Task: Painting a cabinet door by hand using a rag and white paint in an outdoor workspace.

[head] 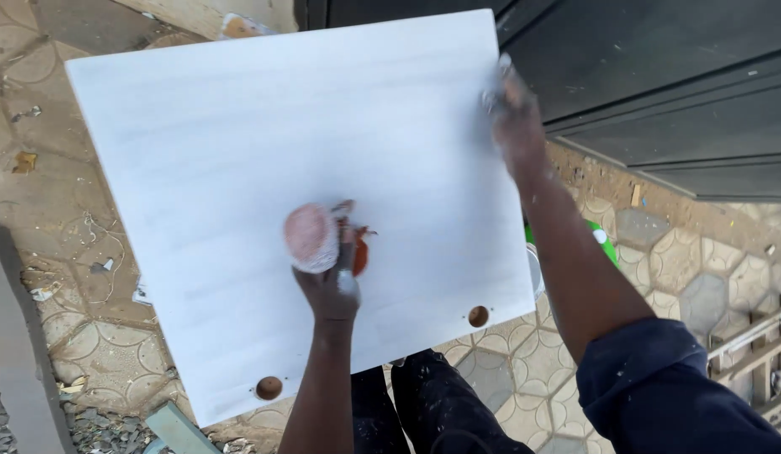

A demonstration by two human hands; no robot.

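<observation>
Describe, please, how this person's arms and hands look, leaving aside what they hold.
Both forearms are bare. The right arm has a dark navy sleeve pushed up near the elbow, flecked white. The left hand and right hand carry white paint smears and dust. No gloves show.

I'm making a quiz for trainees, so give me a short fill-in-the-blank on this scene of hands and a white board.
1. The left hand presses a pinkish pad onto the ____ board.
2. The right hand holds the board's ____ edge.
3. Near the board's lower edge there are ____ round holes.
4. The ground under it is laid with ____ pavers.

Missing words: white; right; two; hexagonal
</observation>
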